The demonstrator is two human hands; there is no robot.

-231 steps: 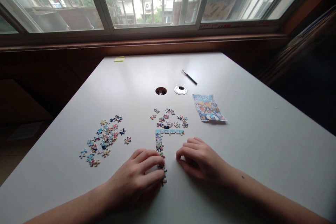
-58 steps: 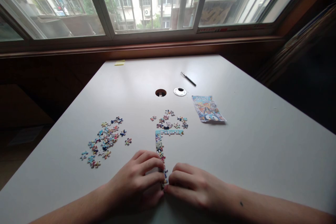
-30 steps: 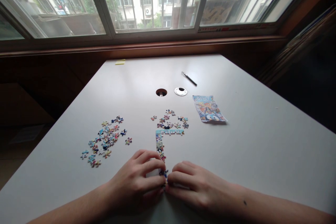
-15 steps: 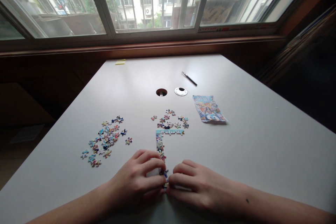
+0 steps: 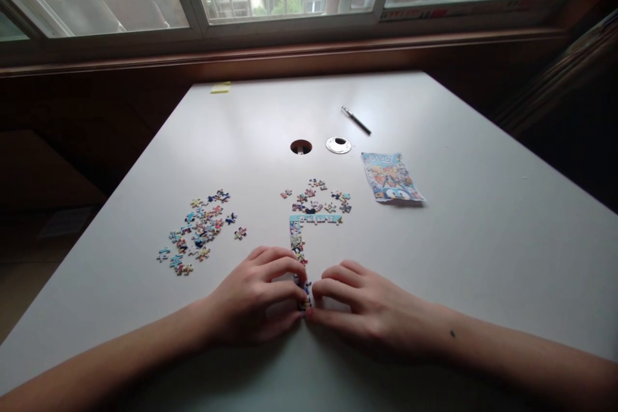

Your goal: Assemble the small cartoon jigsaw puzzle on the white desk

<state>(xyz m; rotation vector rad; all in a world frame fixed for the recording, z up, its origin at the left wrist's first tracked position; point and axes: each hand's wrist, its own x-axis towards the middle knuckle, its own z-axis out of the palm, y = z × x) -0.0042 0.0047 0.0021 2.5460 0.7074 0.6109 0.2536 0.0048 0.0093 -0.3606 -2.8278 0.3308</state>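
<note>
My right hand (image 5: 367, 309) had joined my left hand (image 5: 255, 299), both curled, fingertips pinching the near end of the puzzle strip (image 5: 296, 241).

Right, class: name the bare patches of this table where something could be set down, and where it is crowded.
Bare: the table right of the leaflet and right hand; the far stretch between the sticky note and pen; the gap between the left pile and joined strip. Crowded: the centre pieces beyond the strip, and where the left hand meets the right.
</note>
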